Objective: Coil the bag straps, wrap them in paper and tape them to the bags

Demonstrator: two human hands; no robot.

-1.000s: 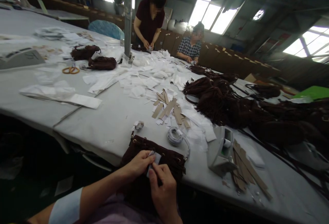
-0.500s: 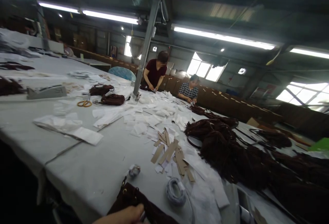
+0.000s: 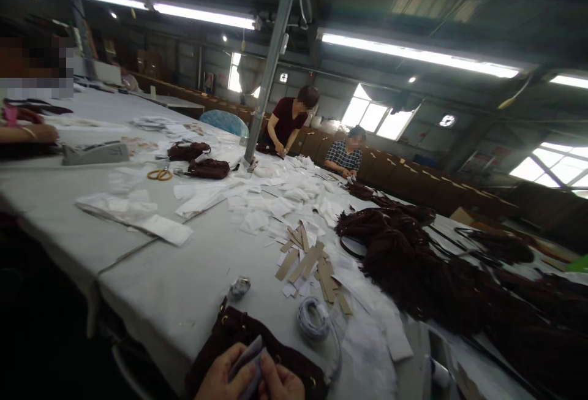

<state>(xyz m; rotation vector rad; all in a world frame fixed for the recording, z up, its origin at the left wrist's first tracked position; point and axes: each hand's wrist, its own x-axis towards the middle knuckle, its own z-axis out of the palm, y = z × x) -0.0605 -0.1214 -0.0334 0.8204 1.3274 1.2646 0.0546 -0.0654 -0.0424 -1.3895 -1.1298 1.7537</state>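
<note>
At the lower edge, my left hand point(image 3: 224, 377) and my right hand point(image 3: 281, 380) are close together, fingers pinched on a folded grey piece of thin material point(image 3: 248, 360). Whether it is cloth or paper cannot be made out. Beneath them lies a dark brown bag point(image 3: 232, 325) with gold-coloured eyelets, partly covered by the hands. A small wrapped bundle point(image 3: 239, 288) that looks shiny lies just beyond the bag's upper corner. To the right of the bag is a coil of grey cord point(image 3: 313, 319).
Beige card strips point(image 3: 312, 263) and scattered white sheets point(image 3: 280, 195) cover the middle. Dark fringed bags point(image 3: 404, 259) are heaped at right. Orange-handled scissors point(image 3: 160, 174) and a grey tape dispenser point(image 3: 95, 152) lie left. A post point(image 3: 271, 69) rises beyond; co-workers stand around the table.
One hand was visible on the brown bag; now both hands are in view, holding the grey piece over it. A co-worker's arm has appeared at the far left. The view has shifted slightly.
</note>
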